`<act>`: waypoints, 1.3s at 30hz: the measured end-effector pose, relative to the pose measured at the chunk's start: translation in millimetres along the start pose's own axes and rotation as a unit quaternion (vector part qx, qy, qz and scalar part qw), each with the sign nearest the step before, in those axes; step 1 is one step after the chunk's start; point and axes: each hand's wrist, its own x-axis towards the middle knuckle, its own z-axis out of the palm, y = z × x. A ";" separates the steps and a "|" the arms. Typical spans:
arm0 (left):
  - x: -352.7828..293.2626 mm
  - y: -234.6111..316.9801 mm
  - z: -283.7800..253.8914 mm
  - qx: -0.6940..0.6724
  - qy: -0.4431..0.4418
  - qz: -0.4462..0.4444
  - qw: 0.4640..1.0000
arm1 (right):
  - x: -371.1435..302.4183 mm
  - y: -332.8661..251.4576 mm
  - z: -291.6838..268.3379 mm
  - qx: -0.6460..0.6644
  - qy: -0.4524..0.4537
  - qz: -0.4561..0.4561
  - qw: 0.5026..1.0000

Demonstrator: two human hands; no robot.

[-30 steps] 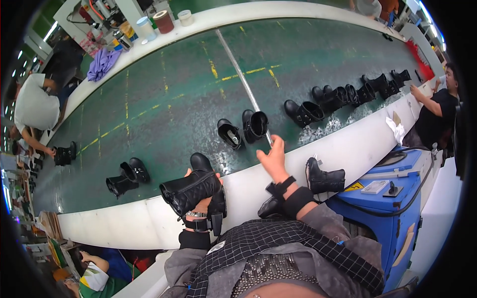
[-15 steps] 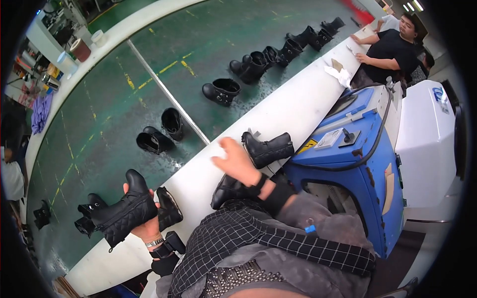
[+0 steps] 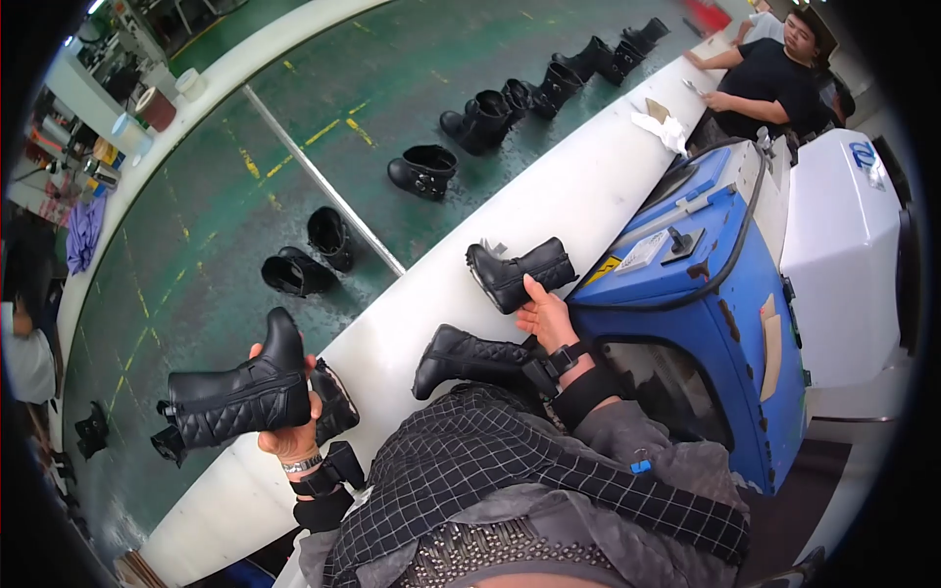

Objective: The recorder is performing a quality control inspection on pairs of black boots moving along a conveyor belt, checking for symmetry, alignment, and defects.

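My left hand [image 3: 297,429] is closed around a black quilted boot [image 3: 245,390], held up at the left with its toe pointing up and its shaft to the left. At the right, my right hand [image 3: 547,316] has its thumb on the shaft of another black boot [image 3: 520,272], which lies on its side on the white ledge [image 3: 392,314]; the fingers curl at its near side. Nearer me, a quilted black boot [image 3: 470,359] lies on its side by my lap, its shaft end partly behind my right wrist. One more dark boot [image 3: 336,407] shows just behind my left hand.
Several black boots [image 3: 482,122] stand on the wet green surface [image 3: 225,265] past the ledge, and a metal strip [image 3: 323,181] crosses it. On the right stands a blue machine [image 3: 676,294] beside a white housing [image 3: 843,274]. A person in black [image 3: 769,83] is at the far right.
My right hand has come from over the ledge onto the right-hand boot. The boot in my left hand has turned, its shaft now lying more level. The view has shifted slightly.
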 end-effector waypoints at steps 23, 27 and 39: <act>-27.2 -12.2 -11.0 -0.008 0.212 -0.040 0.976 | -43.4 -28.4 91.1 0.082 -0.386 -0.075 0.916; -23.4 -20.4 1.6 -0.032 0.172 -0.025 0.984 | -88.6 -14.9 137.0 0.157 -0.468 -0.018 0.869; -25.6 -38.0 13.3 -0.003 0.203 0.046 0.978 | -132.8 -0.2 183.9 0.135 -0.566 -0.008 0.813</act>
